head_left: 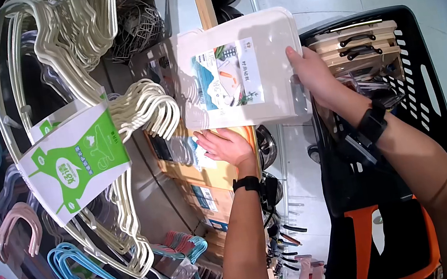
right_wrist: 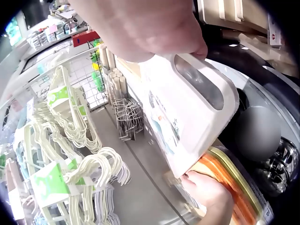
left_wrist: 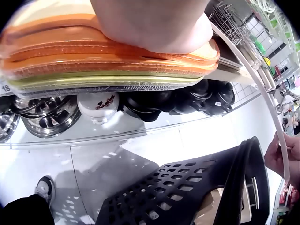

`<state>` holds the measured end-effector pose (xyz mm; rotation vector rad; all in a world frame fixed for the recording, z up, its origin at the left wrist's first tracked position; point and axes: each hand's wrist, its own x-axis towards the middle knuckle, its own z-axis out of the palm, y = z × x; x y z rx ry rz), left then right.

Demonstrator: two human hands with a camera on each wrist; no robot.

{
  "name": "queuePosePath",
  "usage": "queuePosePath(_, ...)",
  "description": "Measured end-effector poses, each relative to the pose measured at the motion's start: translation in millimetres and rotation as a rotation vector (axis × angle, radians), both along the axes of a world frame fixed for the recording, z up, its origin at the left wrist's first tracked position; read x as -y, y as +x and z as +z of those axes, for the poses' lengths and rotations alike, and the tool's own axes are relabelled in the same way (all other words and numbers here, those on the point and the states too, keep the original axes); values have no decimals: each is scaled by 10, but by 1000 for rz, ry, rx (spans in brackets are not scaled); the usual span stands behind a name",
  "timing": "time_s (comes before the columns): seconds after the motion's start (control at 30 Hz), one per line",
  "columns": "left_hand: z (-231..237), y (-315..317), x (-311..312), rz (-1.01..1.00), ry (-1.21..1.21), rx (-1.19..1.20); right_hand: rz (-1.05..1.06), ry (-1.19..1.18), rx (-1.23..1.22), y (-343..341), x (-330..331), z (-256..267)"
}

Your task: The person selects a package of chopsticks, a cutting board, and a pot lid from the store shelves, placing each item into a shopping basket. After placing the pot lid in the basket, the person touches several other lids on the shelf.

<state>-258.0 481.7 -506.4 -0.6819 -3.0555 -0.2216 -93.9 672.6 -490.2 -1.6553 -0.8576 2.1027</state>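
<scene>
My right hand (head_left: 315, 75) grips a pale beige cutting board (head_left: 276, 67) by its right end, thumb on the printed face. In the right wrist view the board's (right_wrist: 187, 136) handle slot shows just under that hand (right_wrist: 150, 28). My left hand (head_left: 227, 146) rests with fingers extended on a stack of cutting boards, just below the held one. Orange boards (left_wrist: 61, 49) with rounded edges lie under the left hand (left_wrist: 154, 21) in the left wrist view. The left fingertips come close to the held board's lower edge.
Cream hangers (head_left: 153, 104) with green-and-white labels hang at the left. A black shopping basket (head_left: 433, 100) with an orange handle (head_left: 362, 240) stands at the right, holding boards with dark handles (head_left: 357, 39). Pots and lids (left_wrist: 51, 115) sit on the shelf beside the stack.
</scene>
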Motion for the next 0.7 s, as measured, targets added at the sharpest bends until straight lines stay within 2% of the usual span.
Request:
queuePosePath(0.17, 33, 11, -18, 0, 23, 9, -76, -30, -123, -30, -12, -18)
queuePosePath(0.27, 11, 8, -1, -19, 16, -28, -200, 77, -104, -197, 104, 23)
queuePosePath(0.37, -145, -113, 129, -23, -31, -63, 110, 176, 13, -580, 182, 424)
queuePosePath(0.4, -151, -90, 177, -110, -62, -147, 5, 116, -200, -819, 303, 302)
queuePosePath(0.43, -149, -108, 187, -95, -3, -89, -63, 266, -298, -929, 423, 288)
queuePosePath(0.47, -130, -121, 240, -72, 48, -29, 46, 233, -258, -866, 335, 544)
queuePosePath(0.53, -128, -60, 264, -113, 63, -70, -12, 220, -110, -1012, 383, 642)
queuePosePath(0.7, -264, -248, 389, -221, 29, -151, 25, 149, -182, -883, 373, 465)
